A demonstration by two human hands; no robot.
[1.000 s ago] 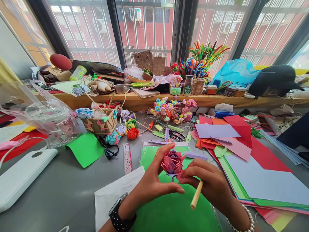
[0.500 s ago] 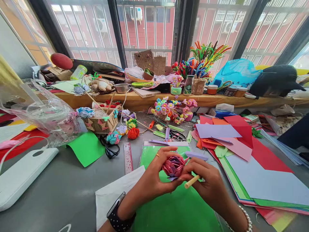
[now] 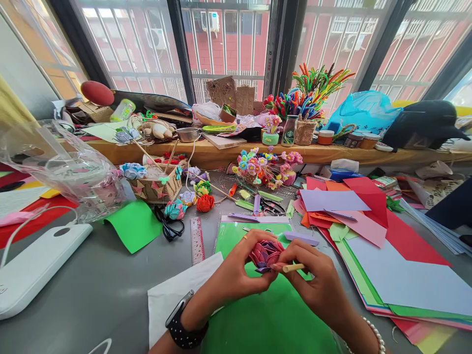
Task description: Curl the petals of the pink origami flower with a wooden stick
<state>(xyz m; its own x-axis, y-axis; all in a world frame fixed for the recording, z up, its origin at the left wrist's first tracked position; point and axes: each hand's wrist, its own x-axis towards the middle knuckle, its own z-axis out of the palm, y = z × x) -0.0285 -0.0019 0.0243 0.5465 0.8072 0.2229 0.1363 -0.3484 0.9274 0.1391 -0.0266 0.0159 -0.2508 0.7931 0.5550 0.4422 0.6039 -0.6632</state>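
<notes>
From the left, I see my left hand (image 3: 236, 270) cupping a pink paper rose (image 3: 266, 253) over the green sheet (image 3: 265, 319) to steady it, fingers closed round it, while my right hand (image 3: 313, 280) pinches a wooden stick (image 3: 293, 268) against its base, coloured paper (image 3: 368, 221) crowding the bench (image 3: 92, 295) rightward.

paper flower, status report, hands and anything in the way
Left hand cups paper flower. Right hand pinches wooden stick at its base. Green sheet beneath, nothing blocking.
</notes>
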